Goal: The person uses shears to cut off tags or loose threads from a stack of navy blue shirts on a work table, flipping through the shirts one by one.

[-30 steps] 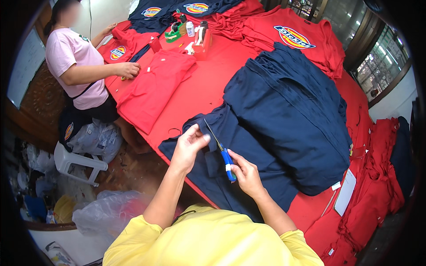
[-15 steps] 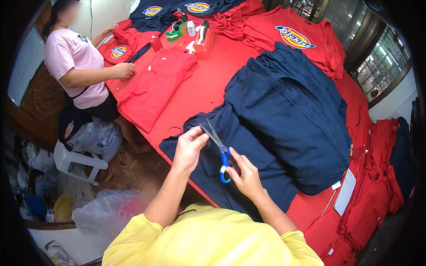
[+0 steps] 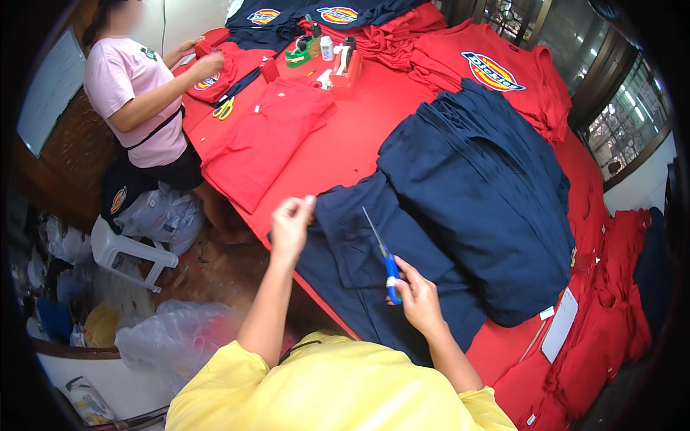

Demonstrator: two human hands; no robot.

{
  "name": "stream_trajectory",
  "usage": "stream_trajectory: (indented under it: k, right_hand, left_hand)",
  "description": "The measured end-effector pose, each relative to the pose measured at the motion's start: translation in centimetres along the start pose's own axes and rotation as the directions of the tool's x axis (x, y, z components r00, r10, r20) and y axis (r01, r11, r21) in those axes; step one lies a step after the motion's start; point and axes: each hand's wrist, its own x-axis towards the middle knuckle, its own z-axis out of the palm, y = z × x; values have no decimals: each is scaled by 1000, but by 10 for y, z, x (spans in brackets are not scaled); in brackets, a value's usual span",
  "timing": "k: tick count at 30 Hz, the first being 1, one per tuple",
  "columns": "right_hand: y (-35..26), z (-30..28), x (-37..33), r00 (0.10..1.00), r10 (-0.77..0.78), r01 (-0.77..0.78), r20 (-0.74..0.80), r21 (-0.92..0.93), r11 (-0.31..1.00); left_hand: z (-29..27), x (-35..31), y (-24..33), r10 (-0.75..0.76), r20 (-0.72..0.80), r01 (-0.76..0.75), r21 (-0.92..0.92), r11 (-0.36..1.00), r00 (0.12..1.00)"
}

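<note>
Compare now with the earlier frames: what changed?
Left hand moved left, away from the blue scissors, which closed after standing open half a second ago. The co-worker's hand moved farther from the wearer, leaving yellow scissors in view on the table. Right hand still holds the blue scissors; navy pile stayed put.

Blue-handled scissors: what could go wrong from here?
1. The blue-handled scissors, in the right hand, point over the dark blue cloth; the tip might snag or nick it.
2. The left hand is left of the tip, so a swing that way could jab it.
</note>
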Motion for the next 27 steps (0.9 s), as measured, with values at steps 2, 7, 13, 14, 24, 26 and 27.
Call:
stream_trajectory:
  k: [2, 7, 13, 14, 24, 26, 27]
  right_hand:
    - [-10, -15, -8, 996, -89, 77, -25, -310, 948]
    - [-8, -56, -36, 994, -98, 37, -57, -657, 753]
    - [-7, -69, -30, 997, -63, 77, 51, -829, 554]
    - [-18, -67, -28, 995, -89, 81, 36, -815, 574]
    - [-66, 4, 53, 884, -427, 464, 189, -268, 844]
    - [-71, 29, 85, 840, -503, 538, 205, -190, 821]
    - [-73, 42, 99, 836, -498, 536, 230, -146, 832]
  left_hand:
    - [-41, 27, -25, 304, -379, -137, 409, 902, 874]
    - [-124, 81, -96, 209, -630, 291, 594, 750, 748]
    - [-153, 108, -90, 303, -459, 153, 722, 675, 835]
    - [-146, 108, -81, 349, -474, 97, 692, 715, 808]
    - [-4, 24, -2, 226, -136, -254, -246, 936, 965]
    - [20, -1, -12, 146, -37, -150, -330, 932, 989]
    - [24, -14, -13, 78, 15, -66, -385, 921, 997]
